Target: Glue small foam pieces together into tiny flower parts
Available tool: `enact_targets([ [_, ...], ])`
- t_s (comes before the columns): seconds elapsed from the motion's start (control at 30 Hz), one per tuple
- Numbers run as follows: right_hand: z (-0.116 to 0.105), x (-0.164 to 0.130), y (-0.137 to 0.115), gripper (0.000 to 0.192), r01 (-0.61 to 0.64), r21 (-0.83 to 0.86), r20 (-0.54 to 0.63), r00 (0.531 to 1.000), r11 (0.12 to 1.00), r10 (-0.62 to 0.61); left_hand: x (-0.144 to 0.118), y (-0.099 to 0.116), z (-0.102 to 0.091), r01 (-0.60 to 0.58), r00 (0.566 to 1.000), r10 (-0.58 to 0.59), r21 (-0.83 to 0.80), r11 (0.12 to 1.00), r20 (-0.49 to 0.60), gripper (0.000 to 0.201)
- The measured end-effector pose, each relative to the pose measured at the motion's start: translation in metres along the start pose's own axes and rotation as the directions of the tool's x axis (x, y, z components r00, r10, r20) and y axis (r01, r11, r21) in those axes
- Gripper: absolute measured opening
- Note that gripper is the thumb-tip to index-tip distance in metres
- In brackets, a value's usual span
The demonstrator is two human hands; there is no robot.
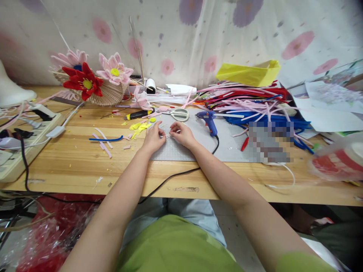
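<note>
Working over the grey cutting mat (229, 149), we have our left hand (154, 139) and right hand (181, 133) at its left part, fingers curled, tips facing but apart; whether either pinches anything, we can't tell. On the mat's middle lies the blue glue gun (209, 122), nozzle pointing leftward; white-handled scissors (180, 114) sit at its far edge, yellow scraps (138, 129) along its left edge. For neat handling, we'd brace both wrists against the mat, keep fingertips close, and mind that nozzle and the black cord (172, 176) passing under our right forearm.
</note>
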State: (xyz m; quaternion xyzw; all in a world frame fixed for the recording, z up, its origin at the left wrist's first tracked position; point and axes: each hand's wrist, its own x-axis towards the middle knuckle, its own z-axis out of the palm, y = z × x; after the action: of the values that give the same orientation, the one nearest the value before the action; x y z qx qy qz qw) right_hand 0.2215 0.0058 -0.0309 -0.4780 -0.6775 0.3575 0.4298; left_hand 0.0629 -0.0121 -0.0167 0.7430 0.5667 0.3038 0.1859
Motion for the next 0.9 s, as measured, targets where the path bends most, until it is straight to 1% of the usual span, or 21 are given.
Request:
enact_targets([
  [0.13, -0.011, 0.007, -0.004, 0.020, -0.037, 0.119, -0.082, 0.996, 0.992, 0.047, 0.000, -0.001, 0.000, 0.000, 1.000, 0.000, -0.002, 1.000, 0.000, 0.064],
  [0.23, -0.028, 0.014, -0.006, 0.027, -0.042, 0.304, -0.166, 0.981, 0.952, 0.096, 0.000, -0.001, 0.000, -0.003, 1.000, 0.003, 0.011, 1.000, 0.002, 0.063],
  [0.33, -0.045, 0.018, -0.006, 0.035, -0.055, 0.485, -0.262, 0.943, 0.873, 0.205, 0.000, -0.001, 0.000, -0.016, 1.000, 0.016, 0.024, 1.000, 0.000, 0.061],
  [0.4, -0.053, 0.019, -0.004, 0.040, -0.068, 0.548, -0.296, 0.917, 0.834, 0.269, 0.000, -0.001, -0.001, -0.028, 1.000, 0.028, 0.029, 0.999, -0.001, 0.061],
  [0.5, -0.058, 0.019, -0.003, 0.044, -0.093, 0.569, -0.276, 0.915, 0.817, 0.296, 0.000, -0.003, -0.002, -0.037, 0.999, 0.037, 0.040, 0.999, 0.001, 0.061],
  [0.67, -0.062, 0.018, -0.011, 0.046, -0.051, 0.584, -0.245, 0.940, 0.810, 0.236, -0.001, -0.003, -0.002, -0.036, 0.999, 0.036, 0.031, 0.999, -0.004, 0.061],
  [0.73, -0.061, 0.017, -0.015, 0.046, -0.063, 0.582, -0.219, 0.948, 0.811, 0.231, -0.001, -0.002, -0.003, -0.027, 1.000, 0.027, 0.008, 1.000, -0.015, 0.063],
  [0.8, -0.056, 0.015, -0.016, 0.046, -0.103, 0.566, -0.179, 0.953, 0.818, 0.244, -0.002, 0.000, -0.005, -0.015, 0.998, 0.014, -0.025, 1.000, -0.067, 0.064],
  [0.87, -0.049, 0.013, -0.014, 0.045, -0.143, 0.537, -0.148, 0.954, 0.831, 0.261, -0.002, 0.001, -0.008, 0.008, 0.984, -0.018, -0.054, 0.999, -0.179, 0.061],
  [0.9, -0.045, 0.011, -0.012, 0.044, -0.159, 0.522, -0.138, 0.954, 0.838, 0.266, -0.002, 0.001, -0.009, 0.027, 0.968, -0.042, -0.063, 0.998, -0.248, 0.057],
])
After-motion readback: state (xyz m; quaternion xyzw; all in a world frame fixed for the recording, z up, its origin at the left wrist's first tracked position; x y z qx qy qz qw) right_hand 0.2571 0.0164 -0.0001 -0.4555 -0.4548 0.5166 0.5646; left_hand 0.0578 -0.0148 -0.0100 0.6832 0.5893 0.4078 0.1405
